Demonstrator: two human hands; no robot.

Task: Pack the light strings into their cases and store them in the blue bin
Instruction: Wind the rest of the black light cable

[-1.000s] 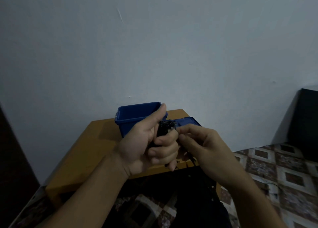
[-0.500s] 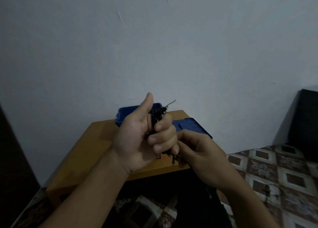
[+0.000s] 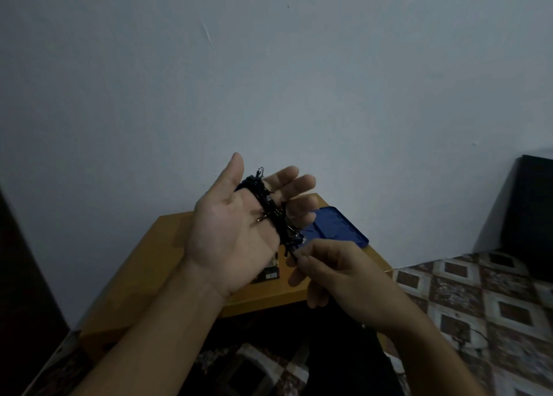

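A black light string is wound in a loop around the fingers of my left hand, which is raised palm up with the fingers spread. My right hand pinches the string's loose end just below that loop. A small dark case lies on the wooden table, partly hidden under my left hand. The blue bin is hidden behind my left hand. Its blue lid lies flat on the table to the right.
The table stands against a pale wall. A patterned tile floor spreads to the right, and a dark piece of furniture stands at the far right. My dark-clothed legs fill the space below the table's front edge.
My left hand has opened from a fist into spread fingers, showing the string looped around them. My right hand stays low, still pinching the loose end. The bin is now hidden.
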